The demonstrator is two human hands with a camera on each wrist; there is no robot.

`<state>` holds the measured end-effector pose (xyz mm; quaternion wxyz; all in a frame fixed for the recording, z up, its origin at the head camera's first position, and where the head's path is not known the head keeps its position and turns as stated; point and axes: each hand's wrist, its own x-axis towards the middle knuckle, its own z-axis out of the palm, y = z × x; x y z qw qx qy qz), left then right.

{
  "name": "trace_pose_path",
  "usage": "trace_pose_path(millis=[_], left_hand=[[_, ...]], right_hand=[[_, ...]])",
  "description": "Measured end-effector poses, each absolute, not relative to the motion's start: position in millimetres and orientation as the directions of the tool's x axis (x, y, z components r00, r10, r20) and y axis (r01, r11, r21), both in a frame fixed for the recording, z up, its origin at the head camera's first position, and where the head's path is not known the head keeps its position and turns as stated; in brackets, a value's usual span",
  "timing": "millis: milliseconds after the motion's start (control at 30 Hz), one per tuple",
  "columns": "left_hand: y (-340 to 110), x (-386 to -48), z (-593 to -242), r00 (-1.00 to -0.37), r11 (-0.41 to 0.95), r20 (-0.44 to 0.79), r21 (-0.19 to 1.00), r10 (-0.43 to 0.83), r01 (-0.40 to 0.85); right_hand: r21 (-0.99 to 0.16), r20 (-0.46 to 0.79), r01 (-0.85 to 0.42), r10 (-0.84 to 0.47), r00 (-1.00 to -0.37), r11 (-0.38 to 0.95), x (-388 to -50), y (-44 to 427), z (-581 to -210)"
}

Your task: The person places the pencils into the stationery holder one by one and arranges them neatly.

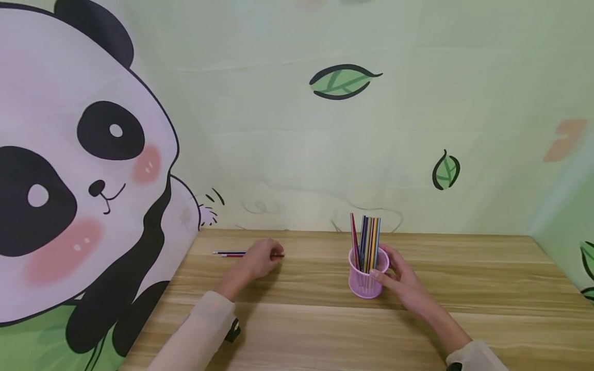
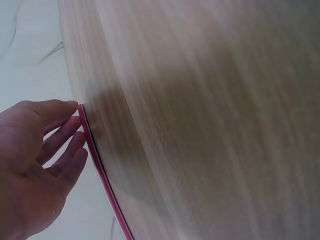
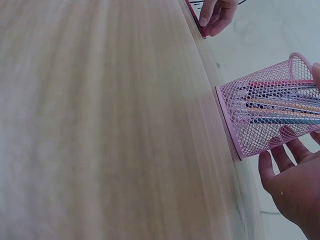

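Note:
Two slim pencils [image 1: 229, 253], one dark and one red, lie side by side on the table at the back left. My left hand [image 1: 262, 257] is over them, its fingertips touching them near their right end; in the left wrist view its fingers [image 2: 72, 162] are spread loosely along the red pencil [image 2: 102, 172]. My right hand [image 1: 403, 278] holds a pink mesh pencil cup [image 1: 364, 286], thumb at the front rim and fingers round the far side. The cup stands upright with several colored pencils [image 1: 370, 242] inside, leaning slightly.
The wood-grain table [image 1: 301, 330] ends at a pale green wall [image 1: 260, 129] just behind the pencils and cup. A large painted panda [image 1: 153, 206] covers the left side, and painted leaves [image 1: 345, 82] mark the wall.

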<state>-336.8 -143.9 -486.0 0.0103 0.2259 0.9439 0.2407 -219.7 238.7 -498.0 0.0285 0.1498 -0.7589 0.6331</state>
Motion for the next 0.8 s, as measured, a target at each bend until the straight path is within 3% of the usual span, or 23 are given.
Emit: trace_pose_path(millis=[367,800], left_hand=[[-142,-332,-485,-0.869,0.79,0.093,0.379,0.486,0.482],[-147,-326,-487,-0.842,0.763,0.048,0.398,0.537,0.51]], right_hand=[[-0.953,0.235,-0.264,-0.187,-0.954,0.149,-220,238,-499],[-0.957,0.215,-0.244,-0.182,-0.959,0.154,-221,237,-497]])
